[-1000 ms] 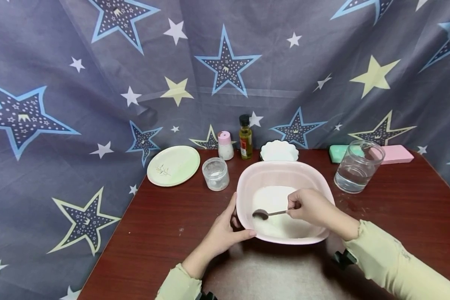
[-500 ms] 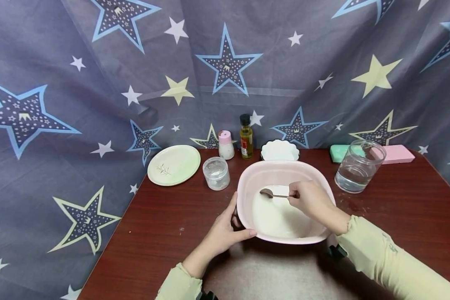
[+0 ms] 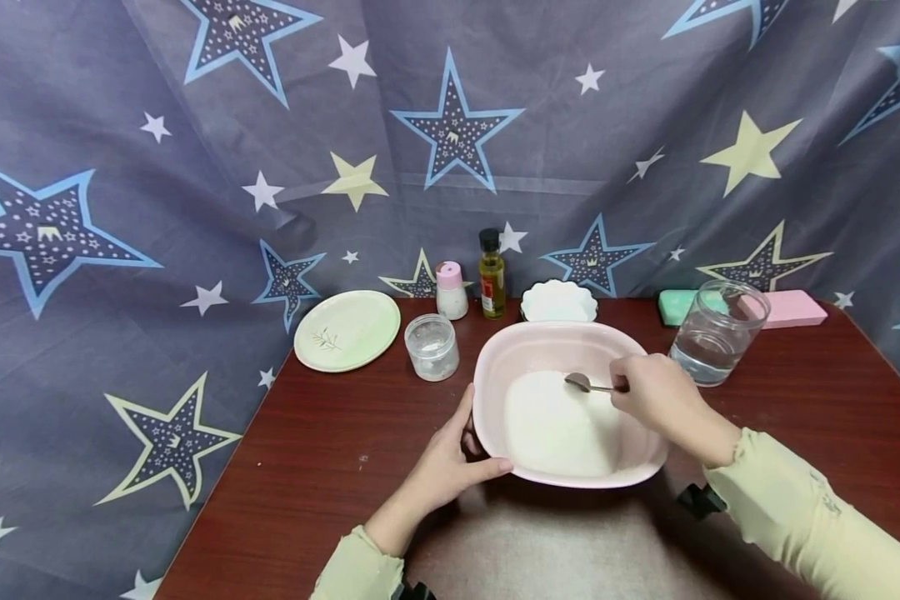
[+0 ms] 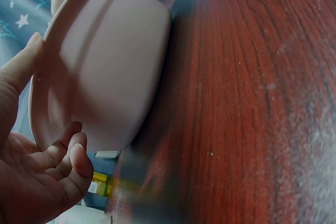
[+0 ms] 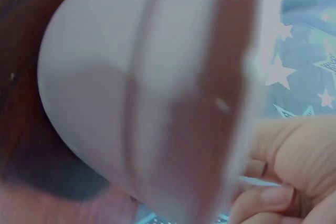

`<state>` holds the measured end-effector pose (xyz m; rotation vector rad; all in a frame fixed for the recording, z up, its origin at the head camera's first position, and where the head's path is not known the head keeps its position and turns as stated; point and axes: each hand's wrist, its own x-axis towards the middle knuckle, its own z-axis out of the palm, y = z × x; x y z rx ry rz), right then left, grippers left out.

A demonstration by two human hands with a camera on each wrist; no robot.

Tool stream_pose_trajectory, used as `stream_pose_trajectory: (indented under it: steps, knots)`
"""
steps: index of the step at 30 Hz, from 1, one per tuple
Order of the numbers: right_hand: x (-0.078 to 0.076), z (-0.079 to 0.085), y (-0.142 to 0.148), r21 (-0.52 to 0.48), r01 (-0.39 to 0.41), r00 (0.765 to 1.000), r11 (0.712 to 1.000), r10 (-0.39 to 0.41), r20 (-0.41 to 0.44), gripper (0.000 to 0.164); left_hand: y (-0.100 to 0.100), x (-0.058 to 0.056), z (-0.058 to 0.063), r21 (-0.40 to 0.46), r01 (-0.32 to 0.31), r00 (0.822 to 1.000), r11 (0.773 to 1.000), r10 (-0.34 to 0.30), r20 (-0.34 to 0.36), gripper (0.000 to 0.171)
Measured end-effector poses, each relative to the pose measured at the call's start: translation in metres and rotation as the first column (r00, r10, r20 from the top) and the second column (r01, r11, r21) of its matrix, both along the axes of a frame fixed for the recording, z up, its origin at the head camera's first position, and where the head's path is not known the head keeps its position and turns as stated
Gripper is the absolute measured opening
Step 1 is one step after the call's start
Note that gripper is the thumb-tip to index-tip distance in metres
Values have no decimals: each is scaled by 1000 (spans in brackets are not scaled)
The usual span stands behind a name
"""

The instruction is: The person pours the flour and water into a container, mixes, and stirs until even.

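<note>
A pink basin (image 3: 570, 481) stands mid-table with a smooth white substance (image 3: 555, 425) in it; powder or liquid, I cannot tell. My left hand (image 3: 446, 467) holds its left side, the thumb over the rim and the other fingers curled against the outer wall, as the left wrist view confirms. In my right hand (image 3: 663, 404) the handle of a dark metal spoon (image 3: 578, 382) is pinched, its bowl over the far right part of the white substance. The right wrist view shows mostly the basin's outer wall (image 5: 100, 87), and the right hand (image 5: 294, 177) beyond the rim.
Behind the basin are a scalloped white dish (image 3: 558, 302), an oil bottle (image 3: 492, 279) and a pink-capped shaker (image 3: 451, 292). Left lie a clear jar (image 3: 431, 350) and an oval plate (image 3: 347, 332). Right stand a glass jug of water (image 3: 708, 346) and green (image 3: 675, 307) and pink blocks (image 3: 791, 308).
My right hand has moved the spoon from the near left of the basin to the far side, then rightward. The left hand and basin have stayed in place.
</note>
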<state>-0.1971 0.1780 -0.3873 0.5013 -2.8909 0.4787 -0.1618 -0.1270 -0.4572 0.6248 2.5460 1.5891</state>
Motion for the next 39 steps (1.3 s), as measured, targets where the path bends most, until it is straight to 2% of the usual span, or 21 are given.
stream_pose_trajectory:
  steps: [4,11,12,14,21,25,32,39]
  knots:
    - [4,10,8,15,-1,999,1000,0,40,28,0,0,0,11,-3,1000,1000,2,6,111]
    - [11,21,19,35,-66,991,997,61,115,27,6,16,38,21,6,999,1000,-7,40,104]
    - [12,22,21,27,-77,990,997,74,122,27,6,16,39,22,10,999,1000,-10,42,104]
    - [14,23,24,9,-94,984,996,92,150,26,5,15,37,21,9,999,1000,-10,47,104]
    - [17,23,33,-114,-150,942,982,177,285,25,2,2,7,13,-3,1000,1000,3,30,108]
    - [16,19,33,-194,-175,917,965,231,325,24,0,0,1,14,-1,1000,1000,1,19,110]
    - [13,8,20,-275,-171,919,946,254,301,21,0,0,0,4,1,1000,1000,-1,-4,110]
    - [10,-3,-4,-327,-178,943,928,256,212,16,-1,0,0,12,4,1000,1000,-4,-4,110]
